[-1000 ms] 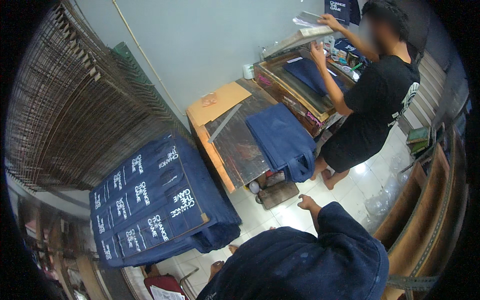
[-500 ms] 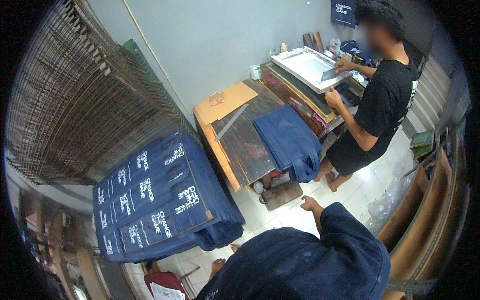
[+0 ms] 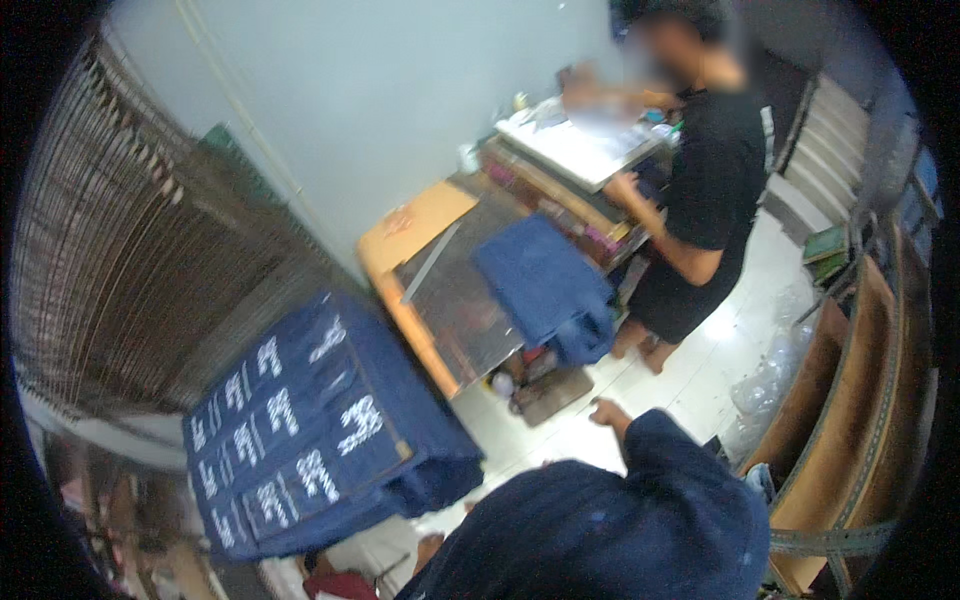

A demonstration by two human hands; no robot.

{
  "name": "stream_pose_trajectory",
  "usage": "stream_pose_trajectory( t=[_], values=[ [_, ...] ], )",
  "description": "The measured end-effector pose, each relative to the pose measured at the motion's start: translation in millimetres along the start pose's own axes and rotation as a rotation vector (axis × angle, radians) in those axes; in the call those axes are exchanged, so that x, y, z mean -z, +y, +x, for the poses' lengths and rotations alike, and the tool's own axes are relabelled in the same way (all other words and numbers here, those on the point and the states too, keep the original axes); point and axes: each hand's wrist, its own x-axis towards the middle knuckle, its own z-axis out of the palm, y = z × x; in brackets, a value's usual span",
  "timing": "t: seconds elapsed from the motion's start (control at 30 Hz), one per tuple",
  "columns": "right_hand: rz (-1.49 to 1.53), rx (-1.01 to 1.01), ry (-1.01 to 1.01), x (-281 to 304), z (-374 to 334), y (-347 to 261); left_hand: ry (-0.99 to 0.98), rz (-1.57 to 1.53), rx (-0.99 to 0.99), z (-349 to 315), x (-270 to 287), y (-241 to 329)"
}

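Observation:
My right hand [image 3: 608, 412] hangs over the tiled floor with its fingers loosely apart and nothing seen in it. Low in the view, my left hand [image 3: 428, 548] shows only in part beside my body; its fingers are blurred. Nearest to my right hand is a pile of navy cloth tote bags [image 3: 545, 280], its handles drooping over the edge of a dark worktable [image 3: 460, 320]. Left of me lies a broad stack of navy bags with white print [image 3: 300, 430], near my left hand. Neither hand touches the bags.
A co-worker in black [image 3: 715, 180] has hands at a white-framed printing screen [image 3: 580, 145]. Wire drying racks [image 3: 120, 250] stand at left. A brown case [image 3: 550, 395] sits on the floor. Curved wooden boards [image 3: 840, 400] and clear plastic bags [image 3: 765, 380] are at right.
The view has shifted and blurred, moving the room slightly leftward. The co-worker's far arm has pushed away across the screen. My hands stay low at my sides.

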Motion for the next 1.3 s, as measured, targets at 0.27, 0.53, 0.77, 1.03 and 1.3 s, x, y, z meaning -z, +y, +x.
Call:
stream_pose_trajectory(
  t=[0.27,0.53,0.77,1.03,1.3],
  values=[
    [-0.065,-0.003,-0.079,8,-21,-5,-0.017,0.120,-0.246,14,-9,-23],
    [-0.074,-0.148,-0.109,3,-54,17,-0.152,-0.516,0.278,-26,28,78],
    [0.027,0.105,-0.017,9,-17,39,-0.102,-0.170,0.337,-22,-18,53],
    [0.157,-0.057,-0.284,17,19,11,0.056,-0.311,0.508,-73,-4,81],
    [0.025,0.207,-0.303,-15,27,-98,0.017,-0.386,0.721,-132,-47,22]
  ],
)
